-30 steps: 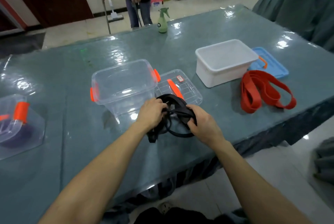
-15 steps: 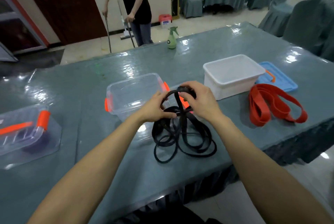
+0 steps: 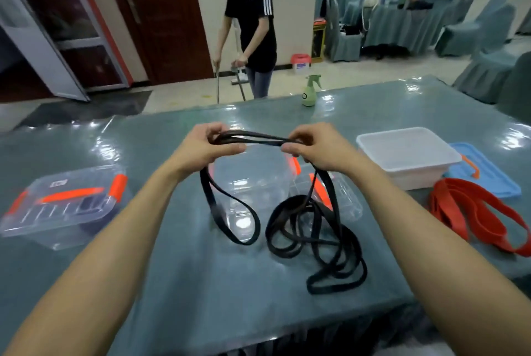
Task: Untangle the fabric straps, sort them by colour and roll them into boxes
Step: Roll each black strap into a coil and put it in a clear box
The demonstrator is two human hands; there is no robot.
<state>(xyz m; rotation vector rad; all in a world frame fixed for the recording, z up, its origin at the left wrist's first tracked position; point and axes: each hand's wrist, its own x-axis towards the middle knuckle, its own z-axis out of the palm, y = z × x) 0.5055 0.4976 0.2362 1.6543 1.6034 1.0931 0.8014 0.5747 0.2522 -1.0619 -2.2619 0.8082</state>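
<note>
Both the left hand and right hand pinch the limp, light black straps; best regripped near the 5 o'clock tangle.

two hands, three boxes, two loose lids, one spray bottle, one onlooker

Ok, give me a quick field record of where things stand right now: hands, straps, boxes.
left hand: gripping black strap, raised above table
right hand: gripping same strap, stretched between hands
black strap slack: one loop hangs left, tangled coil lies on table
red straps: loose pile on table, right, unboxed
clear box: open, behind strap, looks empty
white box: open, looks empty
blue lid: flat beside white box
</note>
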